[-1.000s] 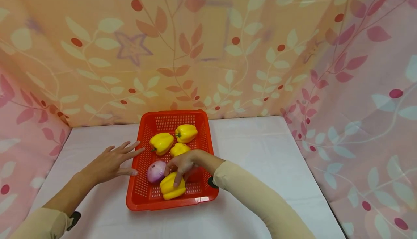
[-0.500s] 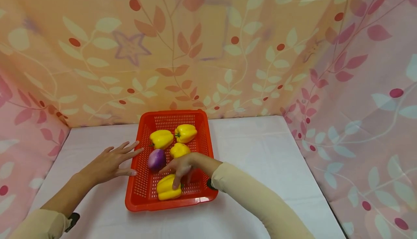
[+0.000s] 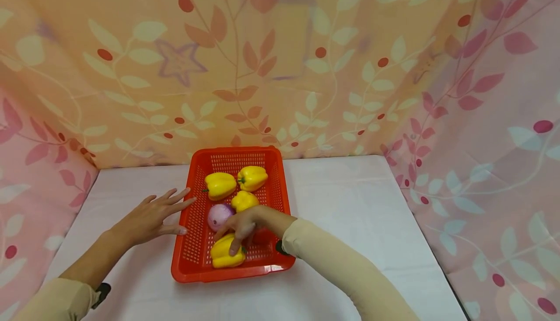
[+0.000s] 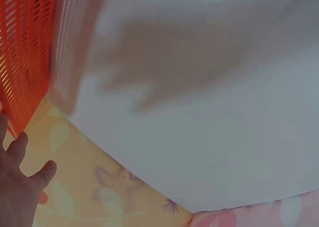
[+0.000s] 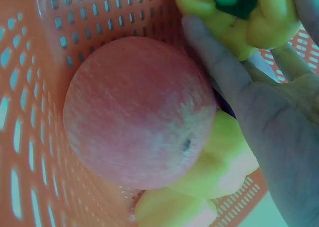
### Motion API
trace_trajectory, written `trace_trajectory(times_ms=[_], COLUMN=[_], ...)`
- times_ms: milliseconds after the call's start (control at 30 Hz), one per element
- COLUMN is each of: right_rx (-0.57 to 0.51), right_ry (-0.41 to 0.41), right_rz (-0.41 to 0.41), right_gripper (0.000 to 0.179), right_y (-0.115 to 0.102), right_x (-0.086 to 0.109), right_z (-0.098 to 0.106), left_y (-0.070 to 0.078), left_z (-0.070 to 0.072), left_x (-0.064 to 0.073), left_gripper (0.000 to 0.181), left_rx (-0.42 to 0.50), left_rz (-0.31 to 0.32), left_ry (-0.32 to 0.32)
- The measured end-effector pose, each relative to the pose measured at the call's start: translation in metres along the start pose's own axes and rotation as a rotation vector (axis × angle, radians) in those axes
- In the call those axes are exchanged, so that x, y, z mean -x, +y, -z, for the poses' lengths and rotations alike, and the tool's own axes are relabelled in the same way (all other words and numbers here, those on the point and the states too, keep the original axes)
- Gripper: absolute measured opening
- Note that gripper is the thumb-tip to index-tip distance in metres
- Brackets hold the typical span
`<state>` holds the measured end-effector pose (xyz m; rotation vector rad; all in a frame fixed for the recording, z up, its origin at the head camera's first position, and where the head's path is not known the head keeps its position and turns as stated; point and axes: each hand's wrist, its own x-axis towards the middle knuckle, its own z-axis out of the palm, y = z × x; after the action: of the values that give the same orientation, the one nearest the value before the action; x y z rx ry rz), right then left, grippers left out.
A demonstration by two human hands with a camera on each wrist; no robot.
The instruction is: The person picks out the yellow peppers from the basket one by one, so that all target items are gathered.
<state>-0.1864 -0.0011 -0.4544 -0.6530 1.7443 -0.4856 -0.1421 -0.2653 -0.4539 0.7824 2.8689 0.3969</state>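
Right hand has its thumb and fingers pinched round a yellow pepper, green stem facing the wrist, down in the red basket. Just past those fingers there's a purple onion-looking thing, then three more yellow peppers further out. A big round reddish fruit sits under the wrist. Left hand is spread wide at the basket's near rim, can't tell if it's touching.

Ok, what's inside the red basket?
Four yellow peppers, a pale purple vegetable and a round reddish fruit. In the head view, the right hand hides some basket floor.
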Motion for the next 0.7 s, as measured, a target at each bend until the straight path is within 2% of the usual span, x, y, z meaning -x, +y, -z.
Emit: trace_trajectory(times_ms=[133,300,433,533,700], right_rx=[0.102,0.138,0.099,0.036,-0.006], right_ry=[0.005,0.049,0.102,0.156,0.276], right_rz=[0.05,0.113,0.135,0.151,0.192], right_gripper=[0.058,0.058,0.057,0.055,0.057], right_y=[-0.006,-0.011,-0.01,-0.006,0.008], right_x=[0.008,0.021,0.036,0.051,0.078], right_z=[0.004,0.011,0.021,0.03,0.046], left_y=[0.001,0.003,0.003,0.002,0.001], left_z=[0.002,0.002,0.001,0.001,0.001], left_x=[0.001,0.001,0.002,0.001,0.0], left_gripper=[0.079,0.078,0.077,0.078,0.079], left_rx=[-0.014,-0.019,-0.031,-0.035,-0.033], left_rz=[-0.008,-0.036,-0.053,-0.036,-0.024], left_ry=[0.006,0.032,0.047,0.031,0.008])
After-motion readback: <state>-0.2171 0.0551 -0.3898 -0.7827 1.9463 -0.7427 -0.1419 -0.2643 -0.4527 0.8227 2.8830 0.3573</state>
